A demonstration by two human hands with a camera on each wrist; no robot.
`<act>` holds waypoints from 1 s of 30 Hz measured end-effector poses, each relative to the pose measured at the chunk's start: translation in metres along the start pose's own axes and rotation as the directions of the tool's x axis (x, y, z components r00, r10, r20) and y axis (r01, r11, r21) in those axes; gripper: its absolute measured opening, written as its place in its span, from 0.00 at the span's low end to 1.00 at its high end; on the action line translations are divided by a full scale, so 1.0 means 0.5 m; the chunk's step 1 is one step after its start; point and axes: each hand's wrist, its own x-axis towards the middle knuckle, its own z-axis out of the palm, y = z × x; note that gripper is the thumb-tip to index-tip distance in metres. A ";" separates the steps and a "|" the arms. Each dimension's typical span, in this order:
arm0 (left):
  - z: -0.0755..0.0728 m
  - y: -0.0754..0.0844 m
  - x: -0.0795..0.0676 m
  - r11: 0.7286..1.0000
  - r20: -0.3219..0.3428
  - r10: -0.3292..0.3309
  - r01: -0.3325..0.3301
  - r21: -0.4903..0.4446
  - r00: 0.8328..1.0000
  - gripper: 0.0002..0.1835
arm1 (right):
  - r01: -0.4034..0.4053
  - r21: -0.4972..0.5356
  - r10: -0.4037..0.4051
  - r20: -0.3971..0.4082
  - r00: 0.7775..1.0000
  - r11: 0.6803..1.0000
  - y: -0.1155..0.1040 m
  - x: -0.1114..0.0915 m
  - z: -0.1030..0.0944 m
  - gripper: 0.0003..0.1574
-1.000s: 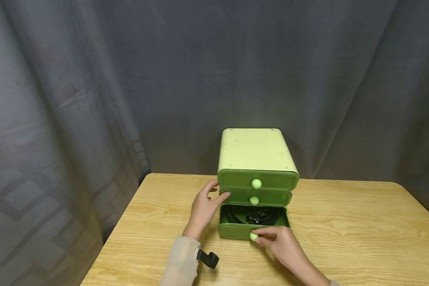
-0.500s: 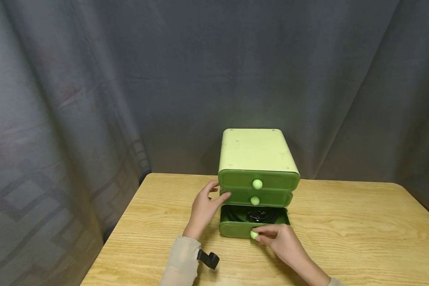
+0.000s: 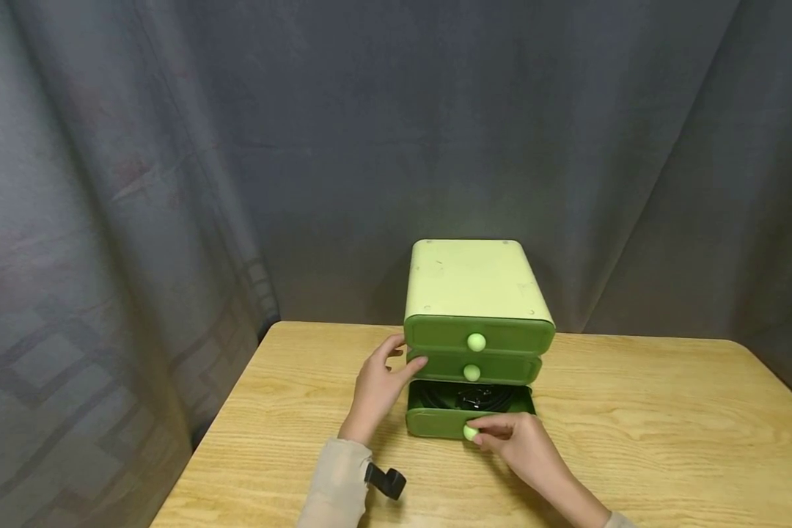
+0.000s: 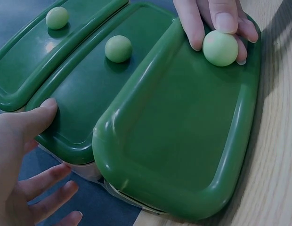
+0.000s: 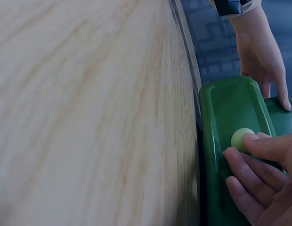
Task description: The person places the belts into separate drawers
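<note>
A small drawer cabinet (image 3: 477, 279) with a pale yellow-green top and green fronts stands on the table. Its bottom drawer (image 3: 435, 423) is pulled partly out, with a coiled black cable (image 3: 478, 398) inside. My right hand (image 3: 524, 447) pinches that drawer's round light-green knob (image 5: 241, 139) between thumb and fingers. At the cabinet's left side, my left hand (image 3: 378, 381) rests its thumb on the front of the middle drawer (image 4: 89, 94). The other left fingers extend, spread, along the side; whether they touch it I cannot tell.
The wooden table (image 3: 633, 411) reaches out on both sides of the cabinet. Dark grey curtains (image 3: 396, 147) hang behind it and to the left. A black band (image 3: 386, 480) with a small block is on the left wrist.
The bottom drawer has slid slightly inward, and my right hand has moved with its knob. My left hand keeps its place on the cabinet. The head view has shifted a little.
</note>
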 end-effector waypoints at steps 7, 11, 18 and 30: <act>-0.002 0.002 -0.005 1.000 0.000 -0.011 0.011 -0.007 1.000 0.28 | 0.007 0.019 -0.007 0.002 1.000 1.000 0.003 0.002 0.003 0.10; -0.002 0.002 -0.004 1.000 0.001 -0.014 0.014 -0.011 1.000 0.27 | 0.013 0.020 -0.013 -0.001 1.000 1.000 0.004 0.006 0.003 0.09; -0.002 0.004 -0.003 1.000 0.001 -0.004 0.004 -0.010 1.000 0.28 | 0.011 0.036 -0.011 0.009 1.000 0.999 0.005 0.013 0.000 0.10; 0.000 0.002 -0.001 1.000 -0.003 0.003 -0.003 0.005 1.000 0.27 | 0.032 0.020 -0.032 0.003 0.999 0.999 0.010 0.018 0.000 0.10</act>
